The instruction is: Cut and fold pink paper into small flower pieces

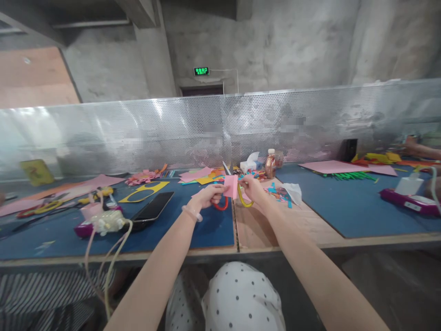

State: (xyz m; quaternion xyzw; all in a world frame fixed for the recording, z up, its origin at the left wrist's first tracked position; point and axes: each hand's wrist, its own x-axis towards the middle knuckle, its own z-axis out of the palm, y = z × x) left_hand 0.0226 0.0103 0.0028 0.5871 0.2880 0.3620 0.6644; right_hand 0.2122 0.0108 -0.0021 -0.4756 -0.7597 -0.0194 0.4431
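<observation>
A small folded piece of pink paper (pixel 230 187) is held up above the table between my two hands. My left hand (pixel 211 195) pinches its left edge, with thumb and fingers closed. At its right edge, the closed fingers of my right hand (pixel 251 188) grip the paper near a fold. Behind the paper is a pair of scissors (pixel 245 202) with one red and one yellow handle. The blades point away from me and the paper hides their middle. Whether the scissors lie flat on the table cannot be made out.
A phone (pixel 153 210) rests left of my hands, by a purple power strip (pixel 82 228) with cables. Yellow cut-out paper (pixel 144 191), pink flowers (pixel 143 177), tissues (pixel 251 164) and a bottle (pixel 270 164) stand farther back. A perforated metal partition (pixel 172 133) borders the table. Another person's arm (pixel 422 149) shows right.
</observation>
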